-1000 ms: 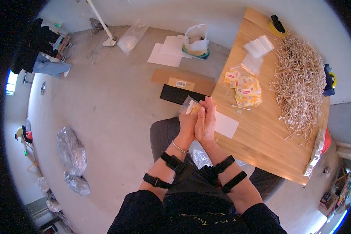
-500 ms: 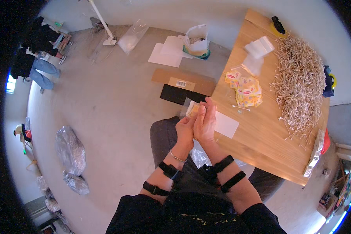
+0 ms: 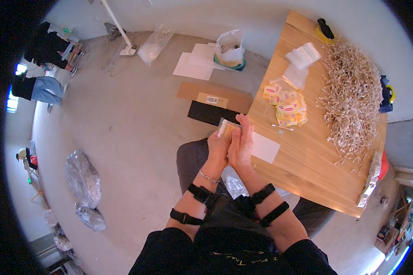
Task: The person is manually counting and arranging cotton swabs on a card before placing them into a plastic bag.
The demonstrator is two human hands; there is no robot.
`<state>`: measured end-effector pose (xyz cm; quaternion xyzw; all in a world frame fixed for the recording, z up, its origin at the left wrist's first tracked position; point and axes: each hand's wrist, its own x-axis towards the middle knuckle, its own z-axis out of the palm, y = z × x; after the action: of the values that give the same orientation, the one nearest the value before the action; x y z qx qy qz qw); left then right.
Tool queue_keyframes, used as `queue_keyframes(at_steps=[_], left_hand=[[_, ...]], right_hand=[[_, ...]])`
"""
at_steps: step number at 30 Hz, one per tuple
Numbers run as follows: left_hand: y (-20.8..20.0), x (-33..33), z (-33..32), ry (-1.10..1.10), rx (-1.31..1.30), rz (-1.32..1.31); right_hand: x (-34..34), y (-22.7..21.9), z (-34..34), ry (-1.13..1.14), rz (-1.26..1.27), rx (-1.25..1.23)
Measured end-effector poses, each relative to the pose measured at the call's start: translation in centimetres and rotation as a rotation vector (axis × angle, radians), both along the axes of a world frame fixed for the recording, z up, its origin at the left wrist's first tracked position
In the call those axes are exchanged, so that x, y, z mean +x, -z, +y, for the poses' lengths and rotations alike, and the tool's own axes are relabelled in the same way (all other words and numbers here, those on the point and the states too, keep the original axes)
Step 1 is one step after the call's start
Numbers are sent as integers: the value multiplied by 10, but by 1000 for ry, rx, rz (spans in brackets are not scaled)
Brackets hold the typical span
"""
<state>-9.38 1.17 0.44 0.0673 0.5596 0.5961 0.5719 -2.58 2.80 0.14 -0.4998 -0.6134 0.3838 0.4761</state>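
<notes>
Between my two hands is a small clear bag of cotton swabs (image 3: 226, 128), its white tips showing in a row at the top. My left hand (image 3: 219, 149) is closed around the bag's left side and lower part. Against its other side presses my right hand (image 3: 241, 145), with fingers fairly straight and close together. The palms hide the bag's lower end. Just right of my hands, on the wooden table (image 3: 307, 169), lie a white card (image 3: 265, 147), a single cotton swab (image 3: 282, 127) and a pile of yellow-and-white printed cards (image 3: 290, 109).
A large heap of loose cotton swabs (image 3: 351, 101) covers the table's far right. Clear bags (image 3: 303, 56) lie near its back. Cardboard (image 3: 188, 90), white sheets (image 3: 192, 66) and an open bag (image 3: 229, 50) sit on the floor. Wrapped plastic bundles (image 3: 83, 178) are at left; other people (image 3: 48, 87) stand beyond.
My left hand has shifted up slightly and wraps further round the bag of cotton swabs. The bag sits a little deeper between my palms. A person at far left has moved slightly.
</notes>
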Motion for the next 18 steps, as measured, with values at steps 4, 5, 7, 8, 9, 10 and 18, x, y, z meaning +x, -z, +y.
queue_keyframes(at_steps=[4, 5, 7, 8, 9, 10, 18], left_hand=[[6, 0, 0, 117, -23, 191], [7, 0, 0, 117, -22, 191], [9, 1, -3, 125, 13, 220], [12, 0, -4, 126, 17, 220], [15, -3, -5, 34, 17, 71], [18, -5, -7, -57, 17, -78], [8, 8, -20, -81, -114, 17]], right_hand=[[0, -4, 0, -23, -67, 28], [0, -3, 1, -23, -67, 30], [0, -2, 1, 22, -66, 9], [0, 0, 1, 24, -66, 12], [-1, 1, 1, 45, -96, 34], [-1, 2, 1, 66, -126, 55], [-5, -4, -1, 42, -14, -66]])
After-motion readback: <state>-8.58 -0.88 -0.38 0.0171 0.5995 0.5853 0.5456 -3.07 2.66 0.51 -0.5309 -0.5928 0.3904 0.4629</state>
